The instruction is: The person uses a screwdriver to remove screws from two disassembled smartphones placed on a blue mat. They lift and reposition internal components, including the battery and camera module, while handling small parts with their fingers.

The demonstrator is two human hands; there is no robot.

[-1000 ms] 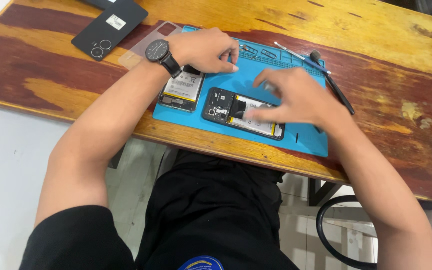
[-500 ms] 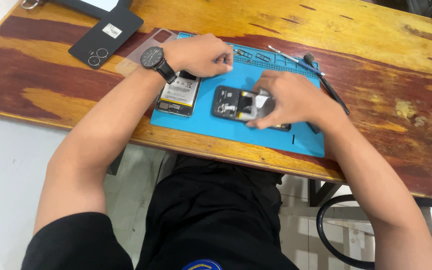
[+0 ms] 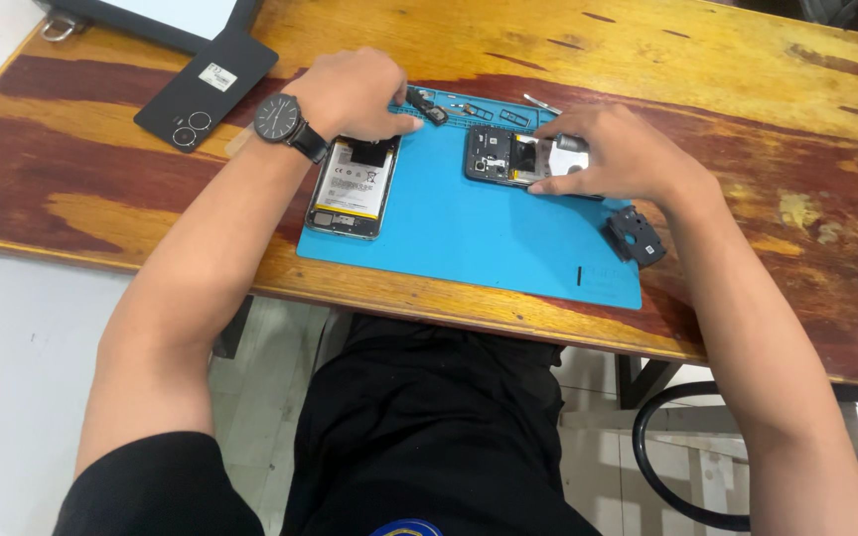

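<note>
My right hand (image 3: 623,154) pinching the opened phone (image 3: 513,159) at two o'clock on the mat (image 3: 469,233); my left hand (image 3: 355,94) curled at eleven, grip unclear, battery (image 3: 353,187) just below

Bright, even daylight fills the frame; the pale floor at lower left looks nearly washed out. Shadows under the forearms are soft. Focus is sharp throughout, with slight wide-angle bending toward the edges

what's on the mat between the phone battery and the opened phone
Nothing: in the head view, only bare blue mat separates the battery from the opened phone.
</note>
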